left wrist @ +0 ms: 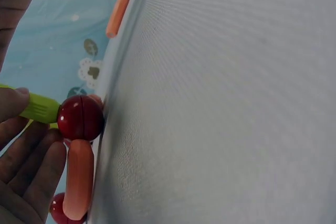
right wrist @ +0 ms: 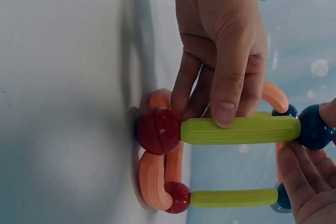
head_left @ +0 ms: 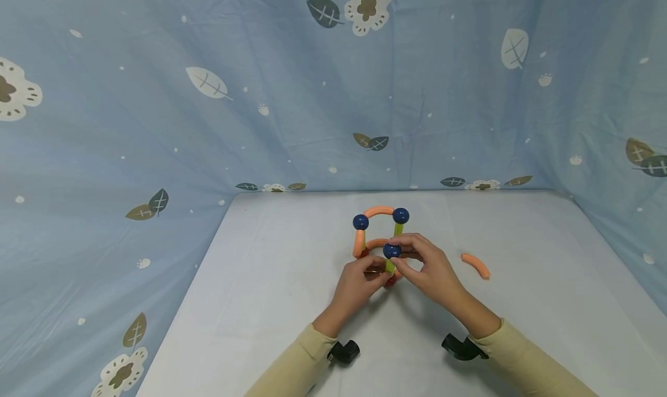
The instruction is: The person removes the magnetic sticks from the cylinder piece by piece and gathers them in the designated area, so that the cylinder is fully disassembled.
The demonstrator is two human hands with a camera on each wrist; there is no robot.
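Pinching the lower part of an upright lime-green plastic rod point(right wrist: 241, 130), the left hand point(head_left: 356, 284) has thumb and fingers nearly closed; the right hand point(head_left: 432, 269), fingers curled, grips the glossy navy-blue ball point(head_left: 392, 251) atop it. At the rod's foot, mid-scene on the white table point(head_left: 260, 287), a glossy red ball point(right wrist: 159, 130) touches curved orange plastic bars point(right wrist: 152, 179); a loose orange bar point(head_left: 476, 266) lies to the right.

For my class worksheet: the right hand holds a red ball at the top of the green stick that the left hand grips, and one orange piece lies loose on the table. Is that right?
Not quite: the right wrist view shows a blue ball, not red. The right hand holds it atop the green stick the left hand grips, and one orange piece lies loose.
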